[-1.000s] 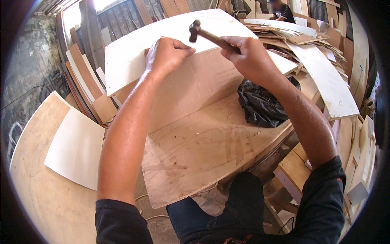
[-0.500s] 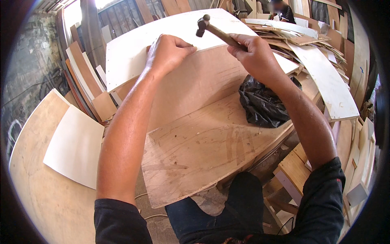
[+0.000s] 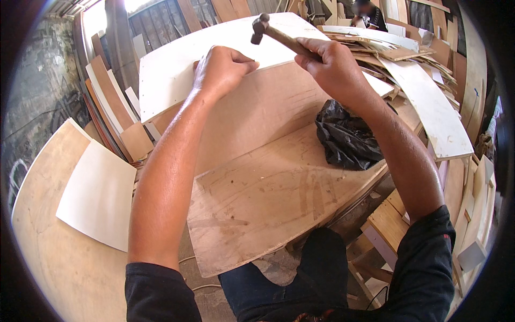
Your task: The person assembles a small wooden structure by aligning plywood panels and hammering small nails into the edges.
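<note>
My right hand [image 3: 333, 67] is closed round the wooden handle of a ball-peen hammer [image 3: 284, 37]. Its dark metal head is raised over a white-topped panel [image 3: 171, 70], up and to the right of my other hand. On the panel's near edge, my left hand [image 3: 222, 67] rests with thumb and forefinger pinched on what looks like a small nail [image 3: 255, 60]; only a dark tip shows. Beneath that edge stands an upright plywood board [image 3: 252, 102], meeting a plywood worktop [image 3: 257, 198] in front of me.
A crumpled black plastic bag [image 3: 346, 137] lies on the worktop's right side. Stacked offcuts and a long white board [image 3: 429, 107] fill the right. At left lean a curved plywood sheet and a white sheet [image 3: 96, 193]. Another person [image 3: 370, 16] is at the far right.
The hammer and my right hand have shifted slightly left, with the hammer head a little higher. My left hand keeps its place on the panel edge.
</note>
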`<state>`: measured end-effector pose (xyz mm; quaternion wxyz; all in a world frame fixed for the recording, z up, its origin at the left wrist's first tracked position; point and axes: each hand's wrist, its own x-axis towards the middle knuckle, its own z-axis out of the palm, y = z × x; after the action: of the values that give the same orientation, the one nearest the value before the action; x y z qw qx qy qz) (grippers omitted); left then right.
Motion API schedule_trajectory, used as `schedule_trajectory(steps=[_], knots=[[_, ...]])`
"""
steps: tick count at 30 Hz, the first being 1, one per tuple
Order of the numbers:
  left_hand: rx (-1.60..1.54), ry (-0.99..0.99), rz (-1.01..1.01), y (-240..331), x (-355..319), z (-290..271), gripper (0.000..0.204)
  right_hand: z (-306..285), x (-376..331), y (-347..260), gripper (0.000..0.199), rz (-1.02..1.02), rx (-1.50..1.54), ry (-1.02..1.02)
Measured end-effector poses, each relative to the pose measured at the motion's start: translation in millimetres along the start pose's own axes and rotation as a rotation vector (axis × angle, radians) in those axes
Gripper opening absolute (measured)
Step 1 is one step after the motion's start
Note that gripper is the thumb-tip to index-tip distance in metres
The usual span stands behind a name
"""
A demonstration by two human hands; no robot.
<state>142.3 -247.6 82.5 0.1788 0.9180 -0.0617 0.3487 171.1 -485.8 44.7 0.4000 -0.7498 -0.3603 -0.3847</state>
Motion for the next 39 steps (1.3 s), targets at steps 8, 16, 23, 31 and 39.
schedule_trajectory(steps=[8,16,23,31,39], knots=[[-0.025,-0.022,-0.042,2,0,0,0.030,-1,4,9,0.032,0.016,-0.017,-0.089],[-0.011,0.000,-0.043,1,-1,0,0.031,2,3,11,0.033,0.015,-0.063,-0.171],[-0.028,-0.021,-0.070,-5,1,1,0.032,0,3,4,0.034,0.098,-0.076,-0.237],[0.096,0.097,0.116,-37,-19,-45,0.061,1,-7,13,0.038,0.125,0.019,-0.079],[0.365,0.257,-0.327,-88,-68,-82,0.116,5,-24,14,0.036,0.016,0.009,-0.052]])
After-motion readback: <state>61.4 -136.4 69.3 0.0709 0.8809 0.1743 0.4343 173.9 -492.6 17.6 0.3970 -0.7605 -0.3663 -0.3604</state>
